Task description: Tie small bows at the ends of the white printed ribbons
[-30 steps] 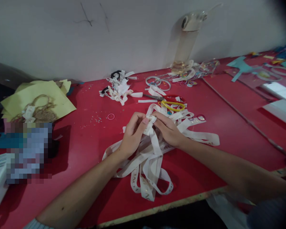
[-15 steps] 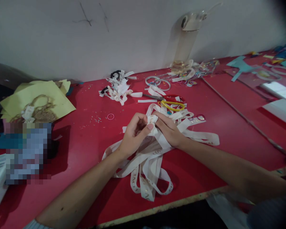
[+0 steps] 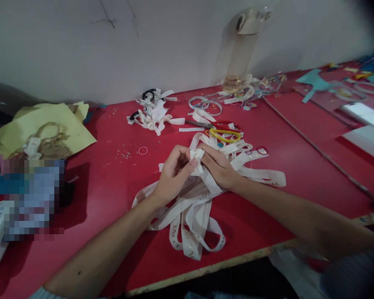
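Note:
A white ribbon [image 3: 197, 154], bunched into a folded loop, is pinched between my two hands above the red table. My left hand [image 3: 175, 173] has its thumb pressed on the near side of the folds with the fingers curled behind. From the right, my right hand [image 3: 220, 168] grips the same folds; some of its fingertips are hidden behind the ribbon. Long loops of the printed ribbon [image 3: 191, 249] trail down onto the table below and between my forearms. More loose ribbon [image 3: 266, 177] spreads out to the right, under my right wrist.
Just beyond my hands lie scissors [image 3: 226, 135] with red and yellow handles. A heap of cut ribbon pieces [image 3: 156, 112] sits near the wall. Yellow paper sheets [image 3: 21, 124] lie left, a clear bottle [image 3: 241, 54] stands at the back, and a phone [image 3: 364, 114] lies right.
The folded ribbon between my fingers has shifted shape slightly, with its top fold turned over more. Both hands keep their hold. The whole view has moved a little.

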`<state>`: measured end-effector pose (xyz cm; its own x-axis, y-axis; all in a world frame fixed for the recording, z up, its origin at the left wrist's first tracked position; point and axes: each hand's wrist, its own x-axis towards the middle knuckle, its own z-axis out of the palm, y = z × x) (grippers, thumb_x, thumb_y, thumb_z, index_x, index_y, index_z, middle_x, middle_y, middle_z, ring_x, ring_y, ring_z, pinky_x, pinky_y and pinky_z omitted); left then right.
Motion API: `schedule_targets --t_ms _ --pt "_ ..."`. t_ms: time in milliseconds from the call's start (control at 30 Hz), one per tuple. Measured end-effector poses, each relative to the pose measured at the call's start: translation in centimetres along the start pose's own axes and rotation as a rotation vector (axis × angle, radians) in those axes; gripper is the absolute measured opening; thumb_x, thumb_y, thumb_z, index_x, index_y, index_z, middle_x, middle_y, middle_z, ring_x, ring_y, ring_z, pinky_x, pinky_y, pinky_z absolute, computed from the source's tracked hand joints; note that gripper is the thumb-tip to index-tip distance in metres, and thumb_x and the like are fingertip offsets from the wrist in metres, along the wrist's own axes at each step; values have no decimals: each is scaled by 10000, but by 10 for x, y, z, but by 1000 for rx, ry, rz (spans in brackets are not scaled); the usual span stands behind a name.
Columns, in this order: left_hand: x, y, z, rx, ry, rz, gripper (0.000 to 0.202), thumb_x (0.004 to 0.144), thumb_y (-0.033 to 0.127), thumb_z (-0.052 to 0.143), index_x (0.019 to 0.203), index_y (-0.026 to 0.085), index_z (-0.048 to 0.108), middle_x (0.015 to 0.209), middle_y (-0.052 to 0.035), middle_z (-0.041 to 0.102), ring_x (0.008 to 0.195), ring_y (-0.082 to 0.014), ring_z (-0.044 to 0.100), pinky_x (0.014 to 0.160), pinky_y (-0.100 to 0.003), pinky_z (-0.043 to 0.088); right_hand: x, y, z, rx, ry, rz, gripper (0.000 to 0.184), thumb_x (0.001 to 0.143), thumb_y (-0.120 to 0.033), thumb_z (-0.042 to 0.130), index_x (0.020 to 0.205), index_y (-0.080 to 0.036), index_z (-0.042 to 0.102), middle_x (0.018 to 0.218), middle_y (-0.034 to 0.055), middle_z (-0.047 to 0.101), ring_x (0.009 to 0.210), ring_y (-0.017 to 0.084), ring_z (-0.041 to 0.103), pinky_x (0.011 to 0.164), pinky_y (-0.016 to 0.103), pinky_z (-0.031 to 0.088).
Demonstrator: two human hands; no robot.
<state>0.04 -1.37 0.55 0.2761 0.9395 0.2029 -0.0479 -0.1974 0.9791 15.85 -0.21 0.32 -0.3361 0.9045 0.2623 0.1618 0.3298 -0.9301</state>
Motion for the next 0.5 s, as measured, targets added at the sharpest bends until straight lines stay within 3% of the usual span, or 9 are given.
schedule_targets --t_ms 500 --pt "1 0 2 -2 -3 21 178 873 348 585 815 214 485 702 29 426 612 -103 406 557 -231 348 0 0 0 -44 3 -1 322 970 -426 393 732 -213 437 665 -29 432 628 125 408 575 252 329"
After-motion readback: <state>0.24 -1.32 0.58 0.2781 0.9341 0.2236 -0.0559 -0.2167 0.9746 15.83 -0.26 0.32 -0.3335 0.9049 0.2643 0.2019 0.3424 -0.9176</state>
